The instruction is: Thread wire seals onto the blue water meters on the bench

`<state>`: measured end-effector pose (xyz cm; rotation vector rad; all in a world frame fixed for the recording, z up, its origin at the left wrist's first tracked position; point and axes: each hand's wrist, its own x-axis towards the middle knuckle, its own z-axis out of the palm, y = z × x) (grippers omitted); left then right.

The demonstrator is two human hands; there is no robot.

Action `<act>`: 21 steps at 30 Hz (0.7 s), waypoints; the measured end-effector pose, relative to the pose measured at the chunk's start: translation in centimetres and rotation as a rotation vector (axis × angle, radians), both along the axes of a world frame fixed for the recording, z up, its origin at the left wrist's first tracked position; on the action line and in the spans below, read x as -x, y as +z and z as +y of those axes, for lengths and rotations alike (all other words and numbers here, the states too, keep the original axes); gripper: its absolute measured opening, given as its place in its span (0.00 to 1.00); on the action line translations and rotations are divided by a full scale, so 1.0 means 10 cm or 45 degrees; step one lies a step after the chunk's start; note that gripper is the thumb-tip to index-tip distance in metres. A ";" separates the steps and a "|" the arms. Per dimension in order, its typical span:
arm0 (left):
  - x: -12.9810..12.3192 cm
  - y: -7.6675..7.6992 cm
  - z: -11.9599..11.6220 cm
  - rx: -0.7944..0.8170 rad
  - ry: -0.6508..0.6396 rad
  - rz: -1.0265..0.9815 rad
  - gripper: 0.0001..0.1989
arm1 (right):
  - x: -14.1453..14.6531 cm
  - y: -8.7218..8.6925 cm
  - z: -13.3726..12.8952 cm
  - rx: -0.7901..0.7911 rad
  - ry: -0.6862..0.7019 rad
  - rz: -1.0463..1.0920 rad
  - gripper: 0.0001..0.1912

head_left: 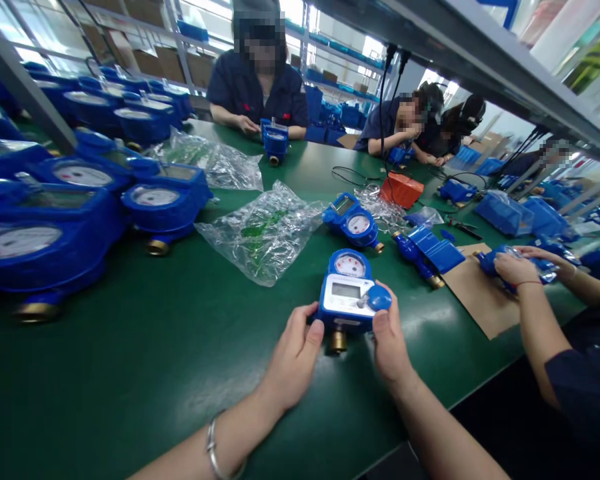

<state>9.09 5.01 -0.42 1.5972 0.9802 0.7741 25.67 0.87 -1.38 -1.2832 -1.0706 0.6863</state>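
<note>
Watching remotely, I have the left hand (293, 357) and right hand (395, 343) clamped on one blue meter (347, 303) — at or just over the green table (180, 380). A slack grip could tip it; thumb pressure could strain its one round cap (380, 297). Beyond: two large clear bags (267, 237), one orange box (401, 191).
</note>
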 end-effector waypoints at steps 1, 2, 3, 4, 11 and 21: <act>0.00 0.01 -0.06 0.042 -0.046 -0.024 0.20 | -0.12 -0.02 0.05 0.007 -0.003 0.006 0.27; 0.01 0.03 -0.12 0.056 -0.078 -0.031 0.19 | -0.24 -0.03 0.10 0.019 0.024 0.010 0.27; 0.01 0.05 -0.16 0.047 -0.098 -0.017 0.18 | -0.37 -0.04 0.14 0.038 0.076 0.002 0.28; 0.00 0.07 -0.19 0.023 -0.110 0.017 0.17 | -0.50 -0.02 0.17 0.068 0.153 -0.025 0.28; -0.02 0.00 -0.14 -0.073 -0.126 0.120 0.10 | -0.80 0.73 0.54 0.111 0.425 -0.685 0.25; 0.08 -0.11 -0.05 -0.064 -0.187 0.048 0.09 | 0.60 1.10 2.49 0.193 0.683 -1.963 0.10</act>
